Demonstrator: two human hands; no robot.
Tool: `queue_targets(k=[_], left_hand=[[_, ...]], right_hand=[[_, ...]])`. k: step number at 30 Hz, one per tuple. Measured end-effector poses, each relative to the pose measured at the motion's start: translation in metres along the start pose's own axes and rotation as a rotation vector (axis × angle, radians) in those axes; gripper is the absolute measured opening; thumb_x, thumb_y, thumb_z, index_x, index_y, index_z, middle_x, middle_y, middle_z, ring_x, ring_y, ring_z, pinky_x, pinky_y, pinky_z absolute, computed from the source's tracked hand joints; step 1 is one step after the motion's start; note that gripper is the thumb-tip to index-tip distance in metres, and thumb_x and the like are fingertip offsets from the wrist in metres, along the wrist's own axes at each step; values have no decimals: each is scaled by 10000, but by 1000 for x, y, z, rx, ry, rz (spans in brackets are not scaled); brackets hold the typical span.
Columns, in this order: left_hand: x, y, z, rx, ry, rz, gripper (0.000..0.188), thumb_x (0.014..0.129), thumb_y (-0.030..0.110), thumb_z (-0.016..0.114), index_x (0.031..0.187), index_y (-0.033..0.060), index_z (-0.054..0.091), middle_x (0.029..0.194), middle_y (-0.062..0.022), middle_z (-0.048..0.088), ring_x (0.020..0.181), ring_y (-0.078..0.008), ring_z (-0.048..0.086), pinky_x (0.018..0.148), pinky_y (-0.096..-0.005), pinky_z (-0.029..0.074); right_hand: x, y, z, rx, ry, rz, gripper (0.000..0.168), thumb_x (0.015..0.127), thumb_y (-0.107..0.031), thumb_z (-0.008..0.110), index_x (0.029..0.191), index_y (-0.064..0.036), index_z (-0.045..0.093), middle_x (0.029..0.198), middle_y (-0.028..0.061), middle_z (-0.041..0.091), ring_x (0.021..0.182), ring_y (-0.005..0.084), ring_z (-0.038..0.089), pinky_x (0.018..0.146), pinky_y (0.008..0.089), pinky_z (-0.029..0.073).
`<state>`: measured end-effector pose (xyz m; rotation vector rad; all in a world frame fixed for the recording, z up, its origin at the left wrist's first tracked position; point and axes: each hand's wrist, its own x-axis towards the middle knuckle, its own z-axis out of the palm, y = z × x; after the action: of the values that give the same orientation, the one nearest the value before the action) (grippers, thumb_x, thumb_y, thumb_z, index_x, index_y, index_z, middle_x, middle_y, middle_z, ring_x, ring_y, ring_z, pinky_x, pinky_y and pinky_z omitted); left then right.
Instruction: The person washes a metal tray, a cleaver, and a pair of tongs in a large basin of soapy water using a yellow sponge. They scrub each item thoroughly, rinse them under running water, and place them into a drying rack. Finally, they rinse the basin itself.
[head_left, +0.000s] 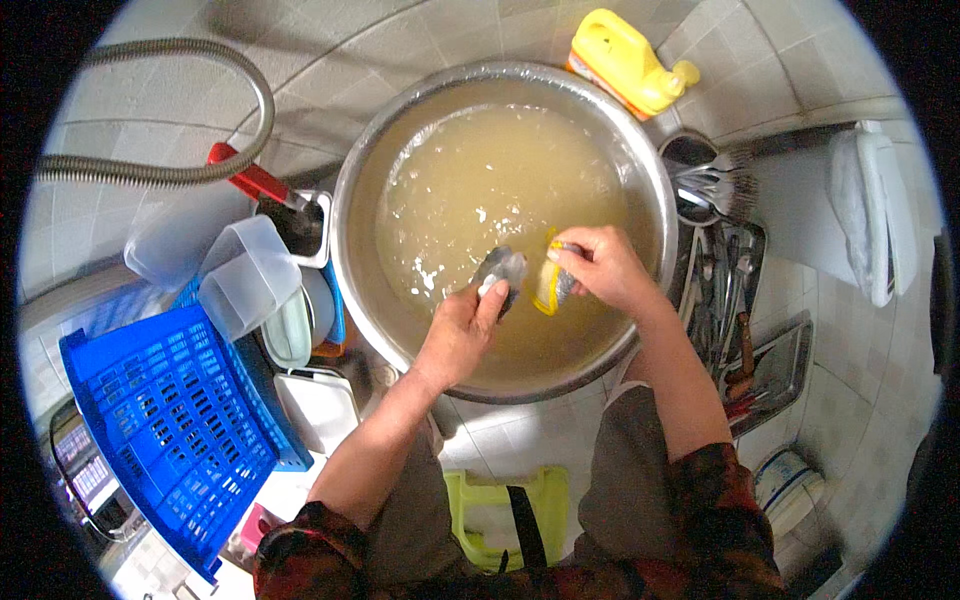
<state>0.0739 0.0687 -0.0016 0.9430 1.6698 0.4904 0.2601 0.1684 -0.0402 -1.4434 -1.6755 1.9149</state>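
A wide round metal basin (351, 277) of cloudy, yellowish-brown water (495, 180) stands before me, with glints and ripples on the surface. Over its near half, my left hand (461, 330) grips a small, shiny grey object (504, 271), thumb on top; it may be the bowl of a metal utensil, but its exact kind is unclear. Just to the right, my right hand (604, 266) pinches a yellow-edged scrubbing sponge (551, 285) with a silvery grey face. A narrow gap separates the sponge from the grey object. My fingers partly hide both items.
Left of the basin are a blue plastic basket (176, 420), a clear plastic container (251, 277), a red-handled utensil (259, 180) and a metal hose (255, 82). A yellow jug (622, 64) stands behind. Several metal utensils (724, 277) and a tray (780, 375) lie right.
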Motion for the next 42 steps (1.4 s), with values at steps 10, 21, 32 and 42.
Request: queue_targets(k=[10,21,32,42], left_hand=[[-1,0,-3,167,40,43,451,897,397,461,756,-26,524,595,-222,519,555,-358,526,536,-415,425],[-10,9,-7,282,57,131,384,876,348,506,756,-15,549,628,-242,547,652,-423,557,566,-460,442],[-13,7,-17,331,103,66,441,872,398,496,735,-17,555,638,-251,552,669,-427,563,582,-463,445],[1,-10,-14,139,56,25,452,892,387,474,742,-36,526,588,-238,515,560,-387,514,551,-422,427]], right_hand=[[3,-19,18,-102,-91,-234,125,803,-48,568,882,36,614,649,17,568,579,43,509,492,206,436],[0,-26,9,-122,-174,-269,108,733,-114,579,748,-15,619,548,94,533,500,98,466,482,288,391],[12,12,3,-335,62,-90,145,728,-155,612,767,-17,627,646,154,598,543,245,574,536,359,449],[-6,-17,15,201,-129,-216,596,808,63,521,1343,-21,274,1064,79,535,943,126,528,842,265,419]])
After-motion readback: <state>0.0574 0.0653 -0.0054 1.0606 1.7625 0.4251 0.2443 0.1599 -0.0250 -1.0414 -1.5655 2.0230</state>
